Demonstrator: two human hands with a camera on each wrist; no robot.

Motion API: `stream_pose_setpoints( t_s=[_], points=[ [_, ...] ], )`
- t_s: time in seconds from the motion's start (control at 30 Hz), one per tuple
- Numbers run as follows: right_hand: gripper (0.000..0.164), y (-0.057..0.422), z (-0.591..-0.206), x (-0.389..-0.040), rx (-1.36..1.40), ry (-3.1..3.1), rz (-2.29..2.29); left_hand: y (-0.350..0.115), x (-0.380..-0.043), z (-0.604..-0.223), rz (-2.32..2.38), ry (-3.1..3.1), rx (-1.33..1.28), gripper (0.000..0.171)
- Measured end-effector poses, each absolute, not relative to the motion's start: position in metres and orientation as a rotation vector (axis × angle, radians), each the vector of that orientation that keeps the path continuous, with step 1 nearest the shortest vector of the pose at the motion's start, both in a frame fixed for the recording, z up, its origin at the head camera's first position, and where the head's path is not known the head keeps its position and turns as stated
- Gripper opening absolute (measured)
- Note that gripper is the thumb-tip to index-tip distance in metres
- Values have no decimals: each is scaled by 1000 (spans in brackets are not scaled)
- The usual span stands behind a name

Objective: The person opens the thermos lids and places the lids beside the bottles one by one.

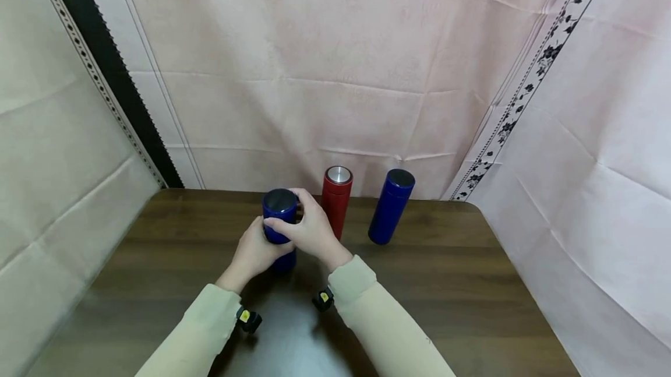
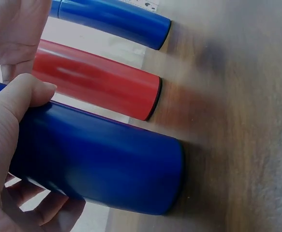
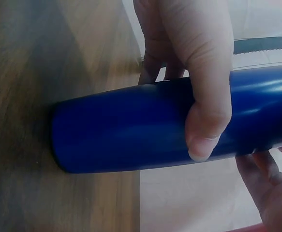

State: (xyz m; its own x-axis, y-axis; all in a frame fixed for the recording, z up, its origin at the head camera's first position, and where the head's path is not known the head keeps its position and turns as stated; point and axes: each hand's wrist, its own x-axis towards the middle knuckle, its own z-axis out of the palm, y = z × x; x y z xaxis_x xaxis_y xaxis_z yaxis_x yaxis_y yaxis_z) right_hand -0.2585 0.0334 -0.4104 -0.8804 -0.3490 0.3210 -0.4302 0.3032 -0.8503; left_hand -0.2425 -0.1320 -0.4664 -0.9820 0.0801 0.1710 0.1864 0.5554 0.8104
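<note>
A blue thermos bottle (image 1: 283, 261) with a dark top stands upright on the table, between both hands. Lower on its body, my left hand (image 1: 257, 253) grips it, the thumb (image 2: 28, 94) across the near side and the fingers curled round behind. Higher up, close below the top, my right hand (image 1: 313, 230) holds the same bottle between thumb and fingers. Part of the right hand (image 3: 274, 198) shows at the edge of the right wrist view. The base of the bottle is at the tabletop in both wrist views.
Just right of the hands stands a red thermos bottle (image 1: 336, 199) with a silver top, partly behind the right hand. Farther right is a second blue thermos bottle (image 1: 390, 208). The wooden table (image 1: 445, 284) ends at a hanging pale cloth (image 1: 341, 74) behind.
</note>
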Motion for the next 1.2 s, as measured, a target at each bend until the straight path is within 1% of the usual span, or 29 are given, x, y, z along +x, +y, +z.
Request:
stream_pose_setpoints(
  t_s=[0.27, 0.47, 0.67, 0.77, 0.83, 0.93, 1.03, 1.2],
  points=[
    [58, 35, -413, -257, 747, -2466, 1646, -128, -243, -472, -1442, -2640, -236, 76],
    [60, 45, -415, -246, 762, -2479, 1654, -128, -236, -472, -1359, -2644, -382, 73],
    [60, 67, -406, -238, 847, -2508, 1598, -126, -226, -463, -1207, -2648, -473, 68],
    [58, 81, -401, -237, 858, -2574, 1583, -127, -220, -458, -1098, -2653, -443, 70],
    [58, 90, -399, -236, 865, -2637, 1577, -128, -217, -455, -991, -2668, -434, 75],
    [59, 105, -396, -232, 857, -2709, 1583, -129, -212, -448, -822, -2682, -477, 80],
    [61, 115, -392, -228, 838, -2748, 1585, -130, -209, -441, -668, -2643, -542, 81],
    [63, 118, -389, -223, 819, -2809, 1591, -133, -200, -435, -507, -2539, -566, 82]
  ],
)
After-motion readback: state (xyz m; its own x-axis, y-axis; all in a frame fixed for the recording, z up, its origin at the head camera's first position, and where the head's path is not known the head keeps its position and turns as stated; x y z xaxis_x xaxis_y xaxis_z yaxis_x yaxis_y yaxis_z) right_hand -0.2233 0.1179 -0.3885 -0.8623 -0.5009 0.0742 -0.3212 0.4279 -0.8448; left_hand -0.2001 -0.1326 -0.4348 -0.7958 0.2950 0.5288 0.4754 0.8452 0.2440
